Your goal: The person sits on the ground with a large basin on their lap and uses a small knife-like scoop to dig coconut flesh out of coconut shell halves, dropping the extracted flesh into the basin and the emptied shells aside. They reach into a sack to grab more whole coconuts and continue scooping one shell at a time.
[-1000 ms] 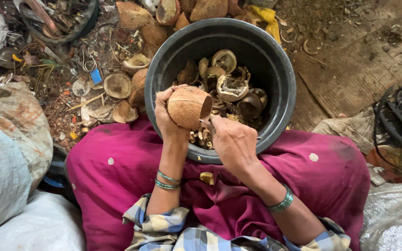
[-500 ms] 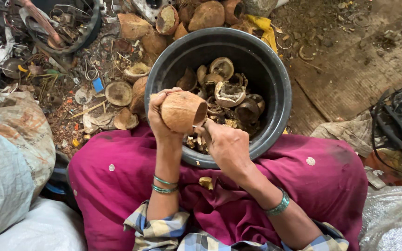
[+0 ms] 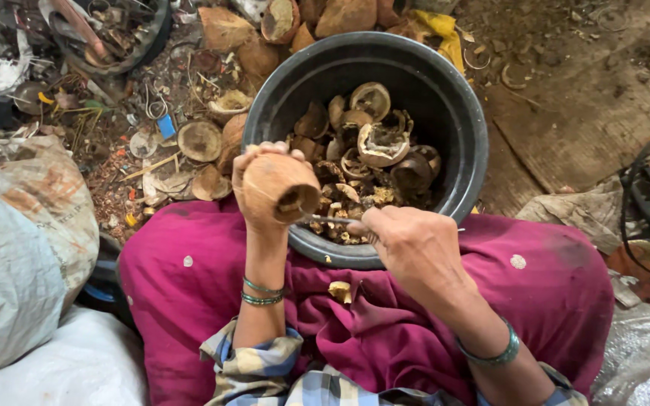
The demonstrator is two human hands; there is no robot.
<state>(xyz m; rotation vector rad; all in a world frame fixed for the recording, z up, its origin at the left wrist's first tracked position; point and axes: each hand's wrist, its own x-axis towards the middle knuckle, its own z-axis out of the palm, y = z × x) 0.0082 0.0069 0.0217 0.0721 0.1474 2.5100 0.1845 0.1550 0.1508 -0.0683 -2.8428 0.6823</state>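
My left hand [image 3: 253, 197] grips a brown coconut shell half [image 3: 280, 188], its opening turned to the right. My right hand [image 3: 408, 244] is closed on a thin metal tool [image 3: 332, 220] whose tip reaches into the shell's opening. Both hands hover over the near rim of a large black tub [image 3: 460, 120] holding several scraped coconut shells and husk scraps [image 3: 378, 146]. A small pale coconut piece [image 3: 339, 290] lies on the magenta cloth [image 3: 551, 301] across my lap.
Coconut shell halves [image 3: 199, 140] and husks [image 3: 223, 28] litter the ground left of and behind the tub. Grey and white sacks [image 3: 16, 263] sit at the left. A dark tyre-like ring [image 3: 126, 45] lies top left; a wooden board [image 3: 596, 113] at right.
The shell in my left hand has turned its opening toward my right hand, and the tool tip has entered it. Both hands have shifted slightly left and toward me.
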